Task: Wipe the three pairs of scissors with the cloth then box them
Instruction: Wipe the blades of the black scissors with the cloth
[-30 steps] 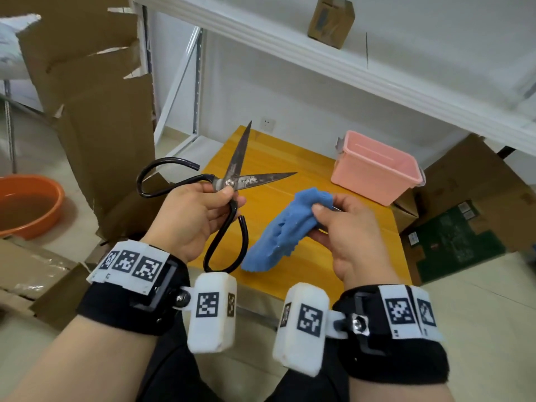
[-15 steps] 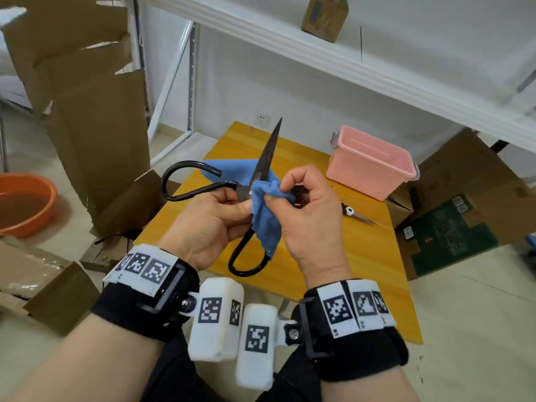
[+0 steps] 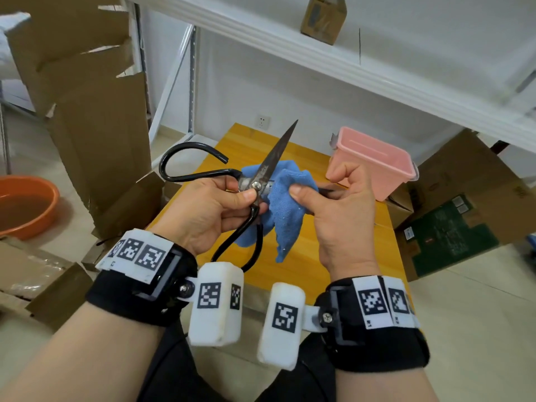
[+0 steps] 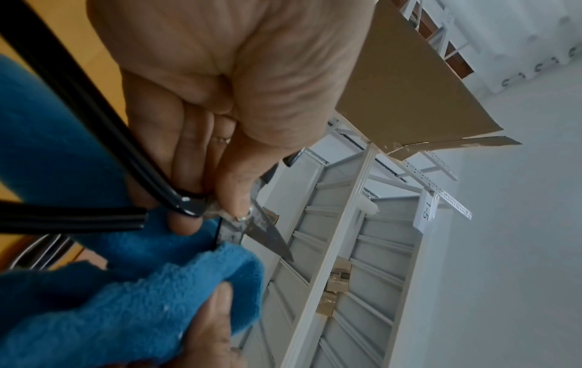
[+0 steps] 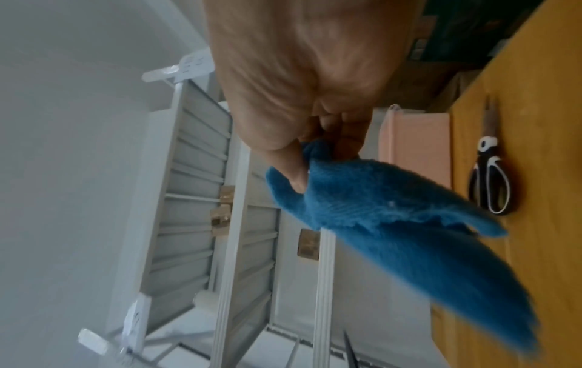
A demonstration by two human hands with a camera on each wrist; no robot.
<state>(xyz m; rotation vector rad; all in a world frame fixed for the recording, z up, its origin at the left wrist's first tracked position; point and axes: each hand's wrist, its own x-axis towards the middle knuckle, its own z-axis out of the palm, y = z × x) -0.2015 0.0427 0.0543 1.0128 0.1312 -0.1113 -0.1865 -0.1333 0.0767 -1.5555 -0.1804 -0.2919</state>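
Head view: left hand (image 3: pixel 203 210) grips black scissors (image 3: pixel 255 181) at the pivot above the table (image 3: pixel 333 256) | right hand (image 3: pixel 339 210) pinches blue cloth (image 3: pixel 287 204) round one blade | right wrist view alone: second scissors (image 5: pixel 489 174) lying beside pink box (image 5: pixel 415 147).

Head looks down; wrists close, upward

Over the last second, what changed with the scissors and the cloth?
The right hand brought the blue cloth from beside the big black scissors onto the lower blade, now pinching it through the cloth near the pivot. The left hand keeps gripping the scissors at the pivot, blades open; the pink box hasn't moved.
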